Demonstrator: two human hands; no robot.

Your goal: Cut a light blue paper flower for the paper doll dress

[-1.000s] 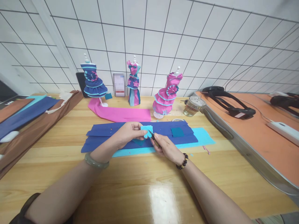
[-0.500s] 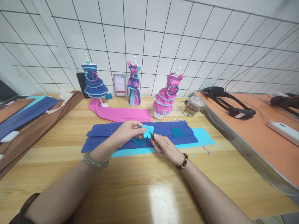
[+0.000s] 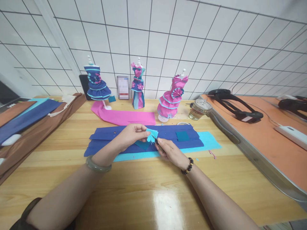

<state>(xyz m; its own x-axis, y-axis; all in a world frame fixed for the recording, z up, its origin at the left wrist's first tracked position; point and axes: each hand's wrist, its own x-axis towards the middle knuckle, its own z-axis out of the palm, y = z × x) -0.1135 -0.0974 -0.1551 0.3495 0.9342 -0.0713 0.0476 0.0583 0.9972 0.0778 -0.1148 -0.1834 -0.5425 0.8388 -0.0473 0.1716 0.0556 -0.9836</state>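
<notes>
Between the thumb and fingers of my left hand is a small light-blue piece of crepe paper, its lower edge cut into rounded petals. My right hand is closed around small dark scissors, mostly hidden by the fingers, with the tips at the paper's right edge. Both hands are above dark-blue crepe strips, which lie over a light-blue sheet. A teal square rests on the dark blue to the right, and another teal piece lies beneath my hands.
Three small dress forms stand at the back, in blue, mixed colours and pink. Pink crepe lies before them. A lidded glass cup stands right, near a black headset. Brown cloth lies left.
The scissors have shifted slightly against the light-blue paper. Otherwise my hands hold nearly the same place, and the view has moved very little.
</notes>
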